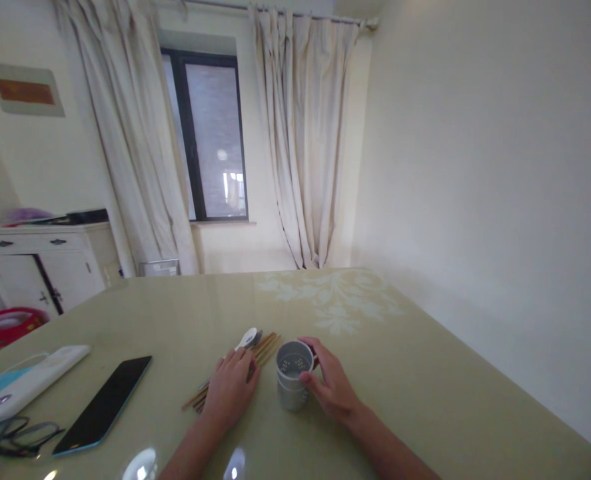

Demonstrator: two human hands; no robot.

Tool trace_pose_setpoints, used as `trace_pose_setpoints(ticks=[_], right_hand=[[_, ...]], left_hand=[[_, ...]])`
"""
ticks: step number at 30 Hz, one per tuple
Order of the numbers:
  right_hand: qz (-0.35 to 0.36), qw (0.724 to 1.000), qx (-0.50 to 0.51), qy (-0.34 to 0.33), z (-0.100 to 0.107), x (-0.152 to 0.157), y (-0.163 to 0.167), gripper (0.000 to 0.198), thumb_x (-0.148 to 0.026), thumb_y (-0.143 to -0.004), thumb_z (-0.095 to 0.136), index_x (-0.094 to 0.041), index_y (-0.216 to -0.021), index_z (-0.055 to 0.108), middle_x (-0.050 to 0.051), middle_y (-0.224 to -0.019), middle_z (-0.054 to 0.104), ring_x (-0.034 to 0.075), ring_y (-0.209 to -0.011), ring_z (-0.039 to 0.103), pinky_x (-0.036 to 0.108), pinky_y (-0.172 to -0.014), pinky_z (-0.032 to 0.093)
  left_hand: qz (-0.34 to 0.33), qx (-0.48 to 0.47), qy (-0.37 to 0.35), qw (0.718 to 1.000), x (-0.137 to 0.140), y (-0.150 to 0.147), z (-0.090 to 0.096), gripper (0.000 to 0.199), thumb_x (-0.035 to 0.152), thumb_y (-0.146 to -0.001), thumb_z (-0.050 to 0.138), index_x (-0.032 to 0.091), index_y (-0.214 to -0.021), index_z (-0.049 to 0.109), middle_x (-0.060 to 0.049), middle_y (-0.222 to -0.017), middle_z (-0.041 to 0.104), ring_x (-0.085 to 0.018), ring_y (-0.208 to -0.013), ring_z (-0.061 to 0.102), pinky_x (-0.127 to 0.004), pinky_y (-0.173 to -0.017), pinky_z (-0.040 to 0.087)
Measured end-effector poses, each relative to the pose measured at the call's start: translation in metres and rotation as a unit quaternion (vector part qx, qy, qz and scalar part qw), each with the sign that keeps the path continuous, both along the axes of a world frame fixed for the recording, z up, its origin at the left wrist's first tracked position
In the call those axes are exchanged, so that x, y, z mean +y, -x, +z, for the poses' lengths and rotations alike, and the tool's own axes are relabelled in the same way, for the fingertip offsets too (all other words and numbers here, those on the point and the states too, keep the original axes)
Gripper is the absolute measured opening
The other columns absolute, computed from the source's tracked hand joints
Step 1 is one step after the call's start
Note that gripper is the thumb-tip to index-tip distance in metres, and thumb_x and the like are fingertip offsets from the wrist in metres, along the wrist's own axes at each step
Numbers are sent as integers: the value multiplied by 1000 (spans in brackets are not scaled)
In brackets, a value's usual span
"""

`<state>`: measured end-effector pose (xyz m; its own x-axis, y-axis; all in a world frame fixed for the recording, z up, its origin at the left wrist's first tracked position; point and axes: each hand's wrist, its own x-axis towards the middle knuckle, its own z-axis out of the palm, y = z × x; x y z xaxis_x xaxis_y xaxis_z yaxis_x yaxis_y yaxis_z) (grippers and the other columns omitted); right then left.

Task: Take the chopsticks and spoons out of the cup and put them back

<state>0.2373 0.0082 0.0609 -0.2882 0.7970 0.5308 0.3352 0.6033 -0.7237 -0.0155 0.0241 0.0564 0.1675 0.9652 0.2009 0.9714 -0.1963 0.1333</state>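
A grey cylindrical utensil holder (292, 390) stands upright on the table, with small drain holes visible in its bottom. My right hand (329, 380) is closed on its right side, thumb at the near rim and fingers round the back. To the left, my left hand (231, 385) lies over a bundle of wooden chopsticks (268, 348), its fingers curled down onto them; the fingertips are partly hidden. A white spoon (248, 337) and a darker metal utensil (258, 339) stick out beyond that hand among the chopsticks.
On the left of the glossy table (425, 400) lie a black-screened phone (104, 403), eyeglasses (18, 437) and a long white device (32, 383) over something blue. A wall runs along the table's right edge. A white cabinet (75, 257) and red basin (10, 327) are beyond the left edge.
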Motion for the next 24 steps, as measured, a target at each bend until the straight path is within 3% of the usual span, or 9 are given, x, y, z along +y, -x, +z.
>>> trace_pose_setpoints(ticks=[8,11,13,15,17,19,21,24], right_hand=[[0,1000,-5,-1,-2,1,-1,77,-85,-92,44,-21,-134,57,13,-115,73,27,-97,70,37,-81,54],[-33,998,9,-49,-4,3,-4,74,-80,-97,40,-21,-138,56,14,-118,71,30,-104,68,41,-88,54],[-68,993,35,-92,4,4,-5,67,-75,-100,39,-22,-137,58,14,-118,69,30,-106,66,44,-91,53],[-97,986,70,-119,24,7,0,57,-69,-103,41,-24,-132,61,13,-115,69,29,-102,65,43,-89,53],[-103,982,109,-117,55,9,8,49,-63,-106,43,-24,-128,64,10,-110,70,26,-95,65,41,-85,54],[-89,978,166,-95,92,11,18,45,-58,-107,44,-23,-127,63,8,-107,71,22,-87,66,37,-80,55],[-63,971,216,-81,127,12,24,36,-54,-106,52,-22,-114,66,4,-91,70,17,-72,64,32,-68,55],[-65,962,243,-103,164,10,18,32,-50,-106,55,-21,-97,66,-1,-75,64,15,-63,63,28,-61,53]], left_hand=[[7,-16,-10,1000,-1,-2,-2,27,31,-102,44,20,-96,68,-13,-114,72,-31,-113,63,-42,-98,45],[5,-116,-12,993,2,-3,9,26,32,-102,42,21,-94,64,-11,-104,74,-28,-104,67,-39,-94,48],[12,-219,-5,976,3,-7,25,26,36,-104,38,22,-95,59,-7,-90,73,-24,-88,69,-36,-82,50],[2,-311,-24,950,0,-16,49,28,42,-105,35,24,-96,54,-1,-76,68,-21,-72,67,-32,-70,48],[-49,-365,-79,926,-7,-29,77,28,47,-105,36,25,-96,52,2,-71,64,-19,-66,62,-29,-65,45],[-122,-379,-106,911,-15,-44,106,28,48,-104,40,25,-96,53,4,-71,61,-17,-64,59,-27,-63,42],[-190,-372,-105,902,-22,-56,132,26,46,-105,44,25,-99,56,5,-71,60,-15,-64,57,-26,-64,42],[-235,-372,-94,893,-19,-61,154,31,46,-107,39,24,-99,61,3,-75,63,-15,-68,59,-25,-68,44]])
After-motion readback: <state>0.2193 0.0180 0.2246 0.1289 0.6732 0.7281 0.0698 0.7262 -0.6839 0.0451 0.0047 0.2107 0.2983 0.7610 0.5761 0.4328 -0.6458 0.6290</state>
